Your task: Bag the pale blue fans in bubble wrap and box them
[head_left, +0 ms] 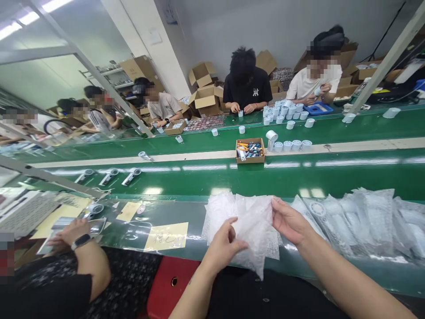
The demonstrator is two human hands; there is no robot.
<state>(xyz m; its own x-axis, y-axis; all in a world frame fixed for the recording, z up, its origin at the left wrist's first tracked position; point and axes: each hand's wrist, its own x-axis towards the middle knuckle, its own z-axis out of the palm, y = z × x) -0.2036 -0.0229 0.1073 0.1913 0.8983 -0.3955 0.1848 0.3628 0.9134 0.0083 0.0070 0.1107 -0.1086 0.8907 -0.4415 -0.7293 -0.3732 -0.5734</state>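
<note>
I hold a clear bubble-wrap bag in both hands above the near edge of the green bench. My left hand pinches its lower left side, fingers closed on the plastic. At the bag's upper right edge my right hand grips it with curled fingers. More bubble-wrap bags lie flat under and behind it.
A row of bagged white parts lies to the right. A small cardboard box and white cups sit on the green conveyor. A co-worker's arm with a watch rests at the left. Several people work across the belt.
</note>
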